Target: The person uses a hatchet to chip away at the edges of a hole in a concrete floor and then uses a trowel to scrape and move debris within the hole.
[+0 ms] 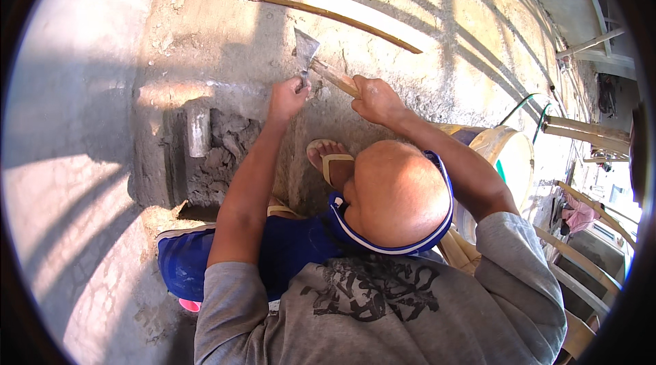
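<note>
My left hand [289, 99] is closed around the narrow lower end of a trowel [307, 47]. Its flared grey metal blade points away from me. A wooden stick [335, 78] is gripped in my right hand [378, 100], and its far end meets the trowel blade or lies just behind it. Both hands are in front of me above the rough ground. To the left of my left forearm, wet grey mortar [229, 143] fills a recess, with a short grey pipe-like piece [199, 131] at its edge.
A wooden plank [335, 10] lies on the far ground. Right of my knee stands a large round container [509, 153], with a green hose [523, 109] beyond it. A smooth wall [75, 105] rises at the left. Timber pieces [588, 133] are at the far right.
</note>
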Motion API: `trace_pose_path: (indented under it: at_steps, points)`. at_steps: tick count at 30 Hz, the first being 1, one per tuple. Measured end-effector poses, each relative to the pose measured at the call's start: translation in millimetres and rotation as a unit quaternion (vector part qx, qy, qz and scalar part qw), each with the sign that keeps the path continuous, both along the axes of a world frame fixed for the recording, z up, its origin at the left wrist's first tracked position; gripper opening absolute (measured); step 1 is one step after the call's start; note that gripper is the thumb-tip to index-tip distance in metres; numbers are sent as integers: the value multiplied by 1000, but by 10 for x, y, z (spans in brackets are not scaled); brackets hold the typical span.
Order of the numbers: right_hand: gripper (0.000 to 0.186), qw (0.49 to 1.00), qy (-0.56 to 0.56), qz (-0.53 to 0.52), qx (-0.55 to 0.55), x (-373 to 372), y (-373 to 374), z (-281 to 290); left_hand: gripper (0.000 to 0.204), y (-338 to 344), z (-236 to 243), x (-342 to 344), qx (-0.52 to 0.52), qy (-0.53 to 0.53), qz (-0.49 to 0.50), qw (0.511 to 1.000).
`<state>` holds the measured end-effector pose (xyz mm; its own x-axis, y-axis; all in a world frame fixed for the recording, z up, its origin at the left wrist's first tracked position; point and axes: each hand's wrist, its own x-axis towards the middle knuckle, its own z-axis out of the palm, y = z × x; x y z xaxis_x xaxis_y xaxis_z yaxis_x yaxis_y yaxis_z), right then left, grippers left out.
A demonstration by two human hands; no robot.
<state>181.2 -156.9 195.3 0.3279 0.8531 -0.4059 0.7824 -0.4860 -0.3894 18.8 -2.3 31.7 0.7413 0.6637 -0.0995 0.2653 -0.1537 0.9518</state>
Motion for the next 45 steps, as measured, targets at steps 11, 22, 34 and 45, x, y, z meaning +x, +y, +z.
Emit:
trace_pose_path:
  at_steps: [11, 22, 34, 45]
  points:
    - [33, 878, 23, -100, 467, 47, 265, 280, 23, -122, -13, 111, 0, 59, -14, 998]
    - [22, 892, 60, -161, 418, -55, 826, 1470, 19, 51, -124, -146, 54, 54, 17, 997]
    - [32, 986, 40, -93, 133, -75, 657, 867, 21, 97, -100, -87, 107, 77, 24, 991]
    - [26, 996, -21, -47, 75, 21, -113, -169, 25, -1, -1, 101, 134, 49, 12, 990]
